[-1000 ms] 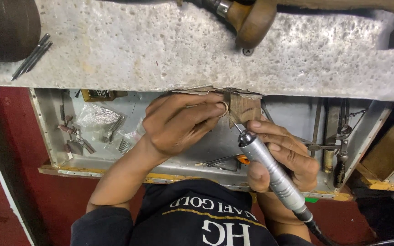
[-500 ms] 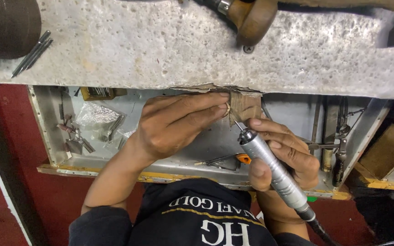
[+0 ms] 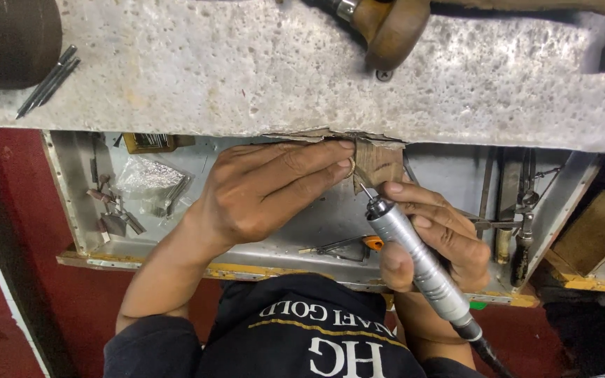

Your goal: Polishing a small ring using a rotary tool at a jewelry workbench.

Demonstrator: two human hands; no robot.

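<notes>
My left hand (image 3: 260, 199) pinches a small gold ring (image 3: 351, 166) with its fingertips and presses it against a worn wooden bench peg (image 3: 379, 162) at the bench edge. My right hand (image 3: 442, 241) grips a silver rotary handpiece (image 3: 414, 259) like a pen, its cable trailing to the lower right. The thin bit (image 3: 363, 189) points up and left, its tip right at the ring just below my left fingertips. Both hands hover over an open metal drawer.
A rough grey benchtop (image 3: 246, 70) fills the upper view, with a wooden tool handle (image 3: 393, 31), thin metal rods (image 3: 47, 80) and a dark cylinder (image 3: 8, 42) on it. The metal drawer tray (image 3: 316, 231) holds a plastic bag (image 3: 148, 178), pliers (image 3: 523, 231) and an orange-handled tool (image 3: 371, 243).
The handpiece tip has crept slightly up towards the ring, and my left fingers have stretched a little further along the peg. Otherwise nothing has shifted.
</notes>
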